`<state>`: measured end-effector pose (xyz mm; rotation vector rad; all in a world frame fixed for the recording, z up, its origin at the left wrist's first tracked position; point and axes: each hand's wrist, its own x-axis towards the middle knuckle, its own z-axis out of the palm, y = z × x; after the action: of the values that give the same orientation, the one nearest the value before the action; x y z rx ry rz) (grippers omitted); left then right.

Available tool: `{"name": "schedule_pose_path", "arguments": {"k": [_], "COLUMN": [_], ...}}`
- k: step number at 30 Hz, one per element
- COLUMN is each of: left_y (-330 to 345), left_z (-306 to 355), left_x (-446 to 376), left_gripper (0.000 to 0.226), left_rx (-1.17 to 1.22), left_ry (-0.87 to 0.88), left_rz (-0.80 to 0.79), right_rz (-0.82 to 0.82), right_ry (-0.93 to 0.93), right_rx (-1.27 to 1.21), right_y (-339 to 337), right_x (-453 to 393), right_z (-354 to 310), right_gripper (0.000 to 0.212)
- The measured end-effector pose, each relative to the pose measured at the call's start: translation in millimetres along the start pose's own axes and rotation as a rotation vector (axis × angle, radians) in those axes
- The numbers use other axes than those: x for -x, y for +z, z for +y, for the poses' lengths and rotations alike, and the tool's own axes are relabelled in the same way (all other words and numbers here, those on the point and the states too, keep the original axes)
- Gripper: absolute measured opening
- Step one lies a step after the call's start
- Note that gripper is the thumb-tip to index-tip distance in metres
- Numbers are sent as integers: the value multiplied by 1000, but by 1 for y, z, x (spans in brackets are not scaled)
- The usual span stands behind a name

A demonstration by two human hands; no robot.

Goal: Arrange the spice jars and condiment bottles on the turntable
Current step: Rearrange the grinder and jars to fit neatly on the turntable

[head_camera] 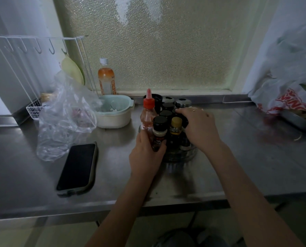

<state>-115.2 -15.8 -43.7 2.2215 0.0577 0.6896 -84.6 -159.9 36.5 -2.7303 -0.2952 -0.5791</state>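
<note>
A clear round turntable [182,155] sits on the steel counter, crowded with several jars and bottles. My left hand [145,157] grips a black-capped spice jar [159,133] at the turntable's front left edge. Behind it stands a red-capped sauce bottle [148,113]. A dark bottle with a yellow cap [175,128] stands beside the spice jar. My right hand [200,127] lies over the jars on the right side, fingers curled on a dark-lidded jar that it mostly hides. Black-lidded jars [166,113] and silver-lidded shakers [183,102] fill the back.
A black phone [77,166] lies at front left. A crumpled clear plastic bag [64,120] and a lidded white-and-teal container [114,111] sit to the left, an orange drink bottle [106,78] behind. A white wire rack [36,68] stands far left; plastic bags [287,90] far right.
</note>
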Motion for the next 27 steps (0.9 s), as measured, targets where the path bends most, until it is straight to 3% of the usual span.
{"name": "schedule_pose_path", "arguments": {"k": [3, 6, 10, 16, 21, 27], "left_y": [-3, -7, -7, -15, 2, 29], "left_z": [0, -4, -9, -29, -35, -47], "left_x": [1, -1, -2, -15, -51, -98], "left_gripper": [42, 26, 23, 38, 32, 40], "left_rx": [22, 42, 46, 81, 70, 53], "left_ry": [10, 0, 51, 204, 184, 142], "left_rz": [-9, -54, -130, -338, -366, -320], "right_rz": [168, 336, 135, 82, 23, -45], "right_ry": [19, 194, 81, 68, 62, 235], "right_rx": [-204, -325, -290, -284, -253, -426], "right_y": [1, 11, 38, 44, 54, 80], "right_x": [18, 63, 90, 63, 23, -39], "right_z": [8, 16, 24, 35, 44, 50], "right_gripper": [56, 29, 14, 9, 4, 14]}}
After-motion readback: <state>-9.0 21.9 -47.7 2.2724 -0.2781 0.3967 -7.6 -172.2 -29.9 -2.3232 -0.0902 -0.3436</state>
